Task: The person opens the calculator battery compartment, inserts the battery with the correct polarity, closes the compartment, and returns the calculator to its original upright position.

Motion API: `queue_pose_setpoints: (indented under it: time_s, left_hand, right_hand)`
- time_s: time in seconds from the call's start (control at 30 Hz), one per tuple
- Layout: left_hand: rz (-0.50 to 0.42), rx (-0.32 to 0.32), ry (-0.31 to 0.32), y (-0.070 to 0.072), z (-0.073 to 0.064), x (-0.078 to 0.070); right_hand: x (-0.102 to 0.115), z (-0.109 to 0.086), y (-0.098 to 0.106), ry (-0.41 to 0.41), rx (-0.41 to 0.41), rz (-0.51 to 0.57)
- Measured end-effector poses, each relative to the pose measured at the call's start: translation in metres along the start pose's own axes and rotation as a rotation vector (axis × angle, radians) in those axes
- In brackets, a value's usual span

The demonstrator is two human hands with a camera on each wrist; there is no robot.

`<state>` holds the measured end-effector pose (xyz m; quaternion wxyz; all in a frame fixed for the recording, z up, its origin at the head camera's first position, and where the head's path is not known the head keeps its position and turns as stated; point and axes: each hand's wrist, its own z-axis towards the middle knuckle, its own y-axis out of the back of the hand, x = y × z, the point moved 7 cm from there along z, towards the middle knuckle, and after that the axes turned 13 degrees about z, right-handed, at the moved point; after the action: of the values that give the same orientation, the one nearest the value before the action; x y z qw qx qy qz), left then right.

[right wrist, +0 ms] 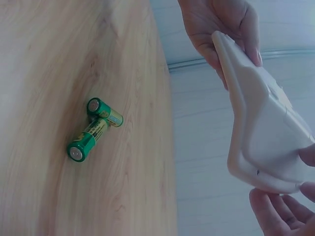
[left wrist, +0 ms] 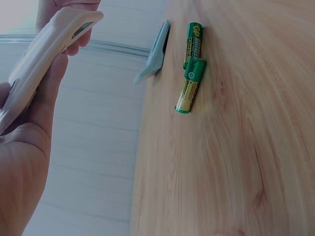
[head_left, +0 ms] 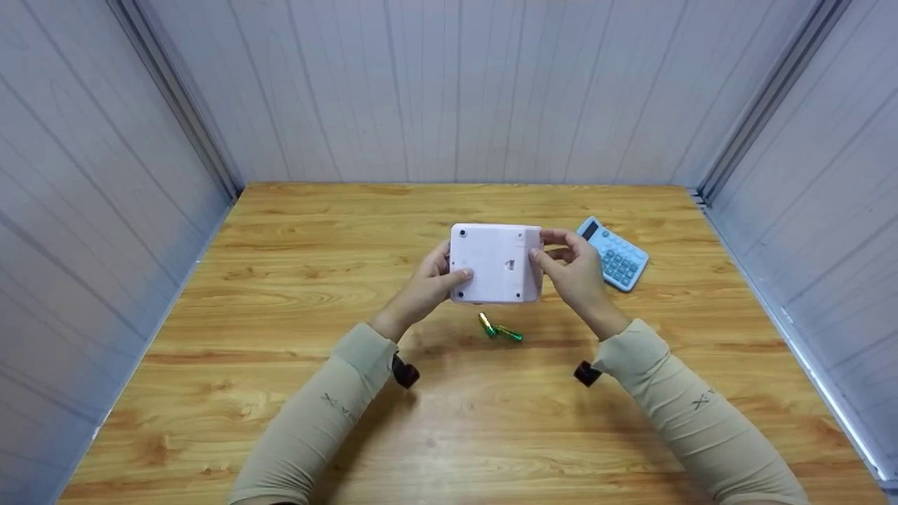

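A pale pinkish-white calculator [head_left: 491,263] is held up above the table with its back, small dark screw holes and a little notch [head_left: 511,265] turned upward. My left hand [head_left: 429,282] grips its left edge, thumb on the back and fingers underneath. At the thicker right end, my right hand [head_left: 579,275] pinches the edge, its thumb on the back near the notch. The keys face away from the head view. Below it on the table lie two green and gold batteries, one [head_left: 487,324] touching the other [head_left: 509,332].
A light blue calculator [head_left: 620,259] lies keys up on the wooden table [head_left: 316,280], just beyond my right hand. Pale panelled walls [head_left: 421,91] stand at the back and both sides. Black wrist cameras [head_left: 405,372] hang under both forearms.
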<state>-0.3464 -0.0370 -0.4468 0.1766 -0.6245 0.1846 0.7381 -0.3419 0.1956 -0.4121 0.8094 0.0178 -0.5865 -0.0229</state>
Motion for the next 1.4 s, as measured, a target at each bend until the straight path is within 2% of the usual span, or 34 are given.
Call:
queue_pose_setpoints:
  time_s: [0.13,0.37,0.8,1.13,1.4]
  left_hand:
    - [0.009,-0.013,0.021,0.0,0.001,0.002]
    - [0.02,-0.013,0.008,0.0,0.003,0.004]
    - [0.05,-0.012,-0.004,-0.002,0.005,0.005]
    - [0.093,-0.016,-0.023,-0.005,0.005,0.001]
    - [0.131,-0.029,-0.028,-0.006,0.006,0.002]
  right_hand:
    - [0.005,-0.003,-0.003,0.005,0.0,-0.052]
    - [0.006,-0.007,-0.009,-0.05,0.013,-0.087]
    - [0.009,-0.01,-0.019,-0.077,-0.006,-0.153]
    - [0.013,-0.009,-0.02,-0.057,-0.03,-0.215]
    - [0.012,-0.01,-0.02,-0.084,-0.009,-0.224]
